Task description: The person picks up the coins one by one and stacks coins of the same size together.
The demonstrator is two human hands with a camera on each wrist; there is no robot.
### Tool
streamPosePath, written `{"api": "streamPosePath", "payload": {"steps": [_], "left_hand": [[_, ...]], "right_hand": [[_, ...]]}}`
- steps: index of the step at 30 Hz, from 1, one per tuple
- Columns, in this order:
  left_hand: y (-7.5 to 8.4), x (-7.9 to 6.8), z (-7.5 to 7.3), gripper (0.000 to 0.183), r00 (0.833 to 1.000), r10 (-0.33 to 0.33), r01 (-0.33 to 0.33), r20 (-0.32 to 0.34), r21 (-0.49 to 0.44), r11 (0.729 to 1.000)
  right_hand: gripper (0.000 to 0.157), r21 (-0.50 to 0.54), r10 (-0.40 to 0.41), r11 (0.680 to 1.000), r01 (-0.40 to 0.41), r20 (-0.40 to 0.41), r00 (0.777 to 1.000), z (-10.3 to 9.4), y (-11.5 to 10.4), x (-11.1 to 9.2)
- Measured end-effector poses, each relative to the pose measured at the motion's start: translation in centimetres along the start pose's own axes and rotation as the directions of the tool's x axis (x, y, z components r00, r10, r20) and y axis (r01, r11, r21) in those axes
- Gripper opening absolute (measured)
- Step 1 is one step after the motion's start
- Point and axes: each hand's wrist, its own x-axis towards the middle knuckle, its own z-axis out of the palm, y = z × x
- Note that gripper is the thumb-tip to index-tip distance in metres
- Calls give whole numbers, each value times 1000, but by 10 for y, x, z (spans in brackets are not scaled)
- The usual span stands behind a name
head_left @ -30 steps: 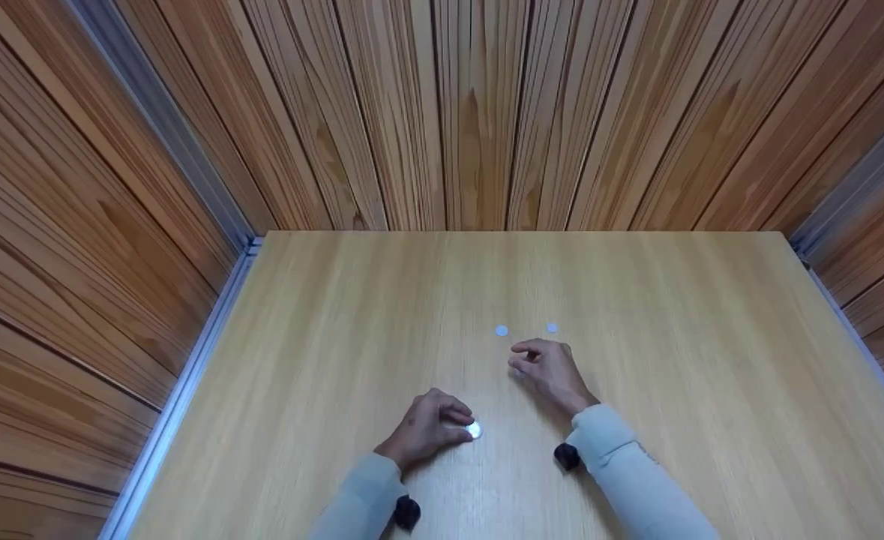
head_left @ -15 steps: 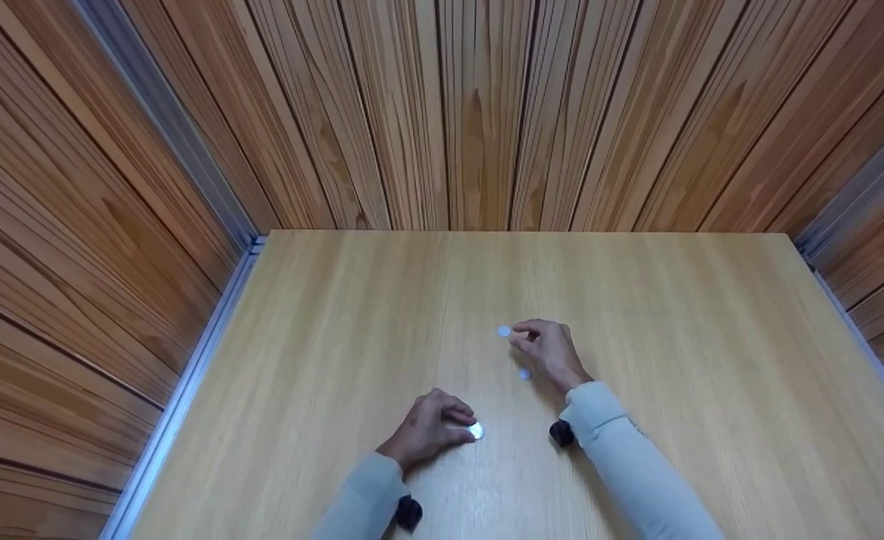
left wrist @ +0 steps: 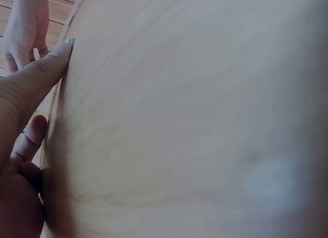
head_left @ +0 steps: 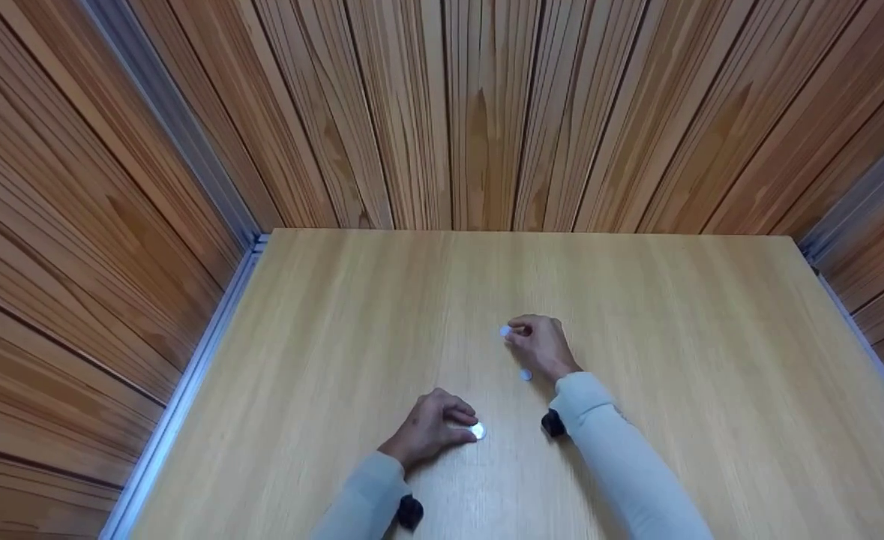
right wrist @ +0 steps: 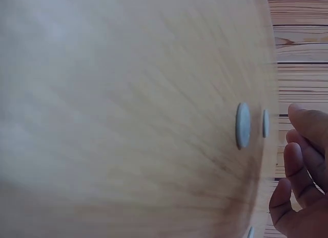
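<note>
In the head view my left hand (head_left: 428, 427) is low over the middle of the table, thumb and index finger pinching the edge of a shiny white disc (head_left: 478, 430). In the left wrist view a thin greenish edge (left wrist: 70, 42) shows at the thumb's tip. My right hand (head_left: 542, 346) hovers further back, fingers loosely bent, its fingertips overlapping a pale disc (head_left: 505, 331). Another disc (head_left: 525, 374) lies flat under that wrist. The right wrist view shows the nearer disc (right wrist: 243, 125) large, a farther one (right wrist: 265, 123) and part of a third (right wrist: 251, 232), all apart from the fingers (right wrist: 294, 156).
Under both hands is a light wooden table (head_left: 337, 315). Plank walls (head_left: 479, 112) rise at its back and sides. A metal rail (head_left: 187, 375) runs along the left edge. Each sleeve carries a small black block, such as the left wrist one (head_left: 410, 513).
My right hand has moved away from me and slightly left, off the near disc and over to the far left one, covering the far right one. The left hand stays put.
</note>
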Motion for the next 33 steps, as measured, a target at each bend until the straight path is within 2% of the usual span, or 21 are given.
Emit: {"api": "streamPosePath", "payload": {"steps": [13,22,30,33], "left_hand": [[1,2,-2,28,999,-38,38,11,-21,999],[0,3,-2,27,998,-62,63,23,-25,998],[-1,1,-1,28,1000,-3,3,9,-29,1000],[-1,0,0,27,1000,-7,7,1,-45,999]], "right_hand": [[29,25,85,996,-86,44,995,3,2,9],[28,1,66,998,-66,50,997,5,4,12],[23,-16,45,999,-44,49,998,7,3,11],[24,-51,46,998,-44,54,997,9,2,13]]}}
